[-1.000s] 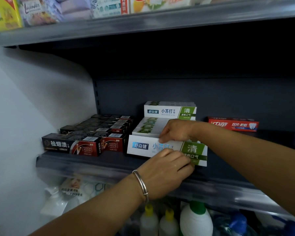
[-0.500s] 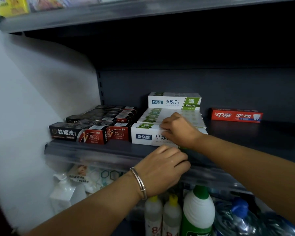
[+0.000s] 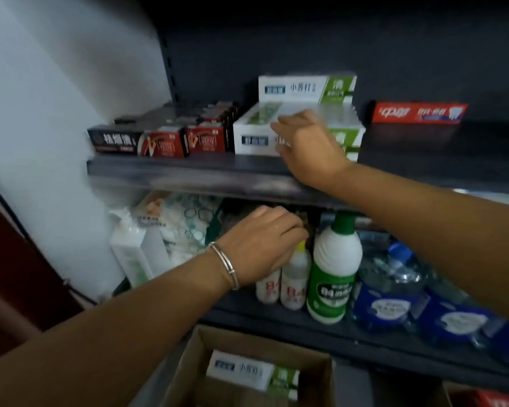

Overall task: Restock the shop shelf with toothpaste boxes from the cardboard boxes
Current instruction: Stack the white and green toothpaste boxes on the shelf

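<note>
White-and-green toothpaste boxes [image 3: 253,139] lie in a row on the dark shelf [image 3: 174,168], with one more box [image 3: 306,88] stacked on top at the back. My right hand [image 3: 309,145] rests on the front box, its fingers spread over the box's top front edge; motion blur hides the exact contact. My left hand [image 3: 262,245] hangs below the shelf edge, loosely curled and holding nothing. An open cardboard box [image 3: 188,368] at the bottom holds another white-and-green toothpaste box [image 3: 241,373].
Black-and-red toothpaste boxes [image 3: 135,141] fill the shelf's left part. A red toothpaste box [image 3: 417,112] lies at the back right, with bare shelf in front. On the shelf below stand a green-and-white bottle [image 3: 334,274], small white bottles and blue water bottles [image 3: 391,289]. A white wall lies left.
My left hand has let go of the front box and dropped below the shelf edge. My right hand stays on the box. The view has tilted down, showing the cardboard box.
</note>
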A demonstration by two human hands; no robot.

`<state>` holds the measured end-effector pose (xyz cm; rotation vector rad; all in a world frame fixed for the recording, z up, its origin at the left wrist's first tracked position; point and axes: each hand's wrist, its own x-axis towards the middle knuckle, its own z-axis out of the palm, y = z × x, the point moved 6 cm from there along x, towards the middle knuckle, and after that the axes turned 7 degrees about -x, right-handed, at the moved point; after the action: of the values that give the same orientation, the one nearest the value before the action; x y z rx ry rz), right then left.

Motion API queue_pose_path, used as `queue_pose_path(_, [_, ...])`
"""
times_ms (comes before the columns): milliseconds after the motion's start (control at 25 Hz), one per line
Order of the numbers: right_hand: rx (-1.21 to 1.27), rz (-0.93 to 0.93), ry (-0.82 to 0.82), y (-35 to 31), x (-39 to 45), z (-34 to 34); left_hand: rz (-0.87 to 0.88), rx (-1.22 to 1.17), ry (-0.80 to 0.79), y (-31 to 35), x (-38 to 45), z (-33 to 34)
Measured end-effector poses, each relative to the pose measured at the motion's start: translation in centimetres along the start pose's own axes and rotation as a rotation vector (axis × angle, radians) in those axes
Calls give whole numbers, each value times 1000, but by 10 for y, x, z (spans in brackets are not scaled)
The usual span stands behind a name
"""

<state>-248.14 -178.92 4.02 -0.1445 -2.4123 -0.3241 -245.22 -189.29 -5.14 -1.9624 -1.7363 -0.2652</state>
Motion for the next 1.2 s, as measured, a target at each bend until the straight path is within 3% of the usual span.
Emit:
queue_pose_path(120, [192,-60,284,-44,-73,-23,-21,-54,-139,24,-47,38])
queue_pose_path(200, [231,-108,246,-73,-131,-6,-77,-125,-289,41,-92,81])
queue_pose_path(320, [240,-109,-67,-108,-217,70,-162,-229,-507,65,-161,151])
queue_pose_path(520, [263,-11,-798,-143,-323,201,-326,-400,-885,95,-239,241])
queue_pose_path(640, [260,43,-1014,-162,-351,249,-361,-479,-990,107,-263,274])
queue_pose_path(840, [124,13,-1038,-187,-365,293,-292,-443,-1140,110,-288,298])
queue_pose_path(1000, [35,78,-999,-195,-363,299,-319,-498,-1176,114,-294,307])
queue_pose_path(1200, [94,160,-1080,-195,-368,302,-333,-567,-1177,110,-290,303])
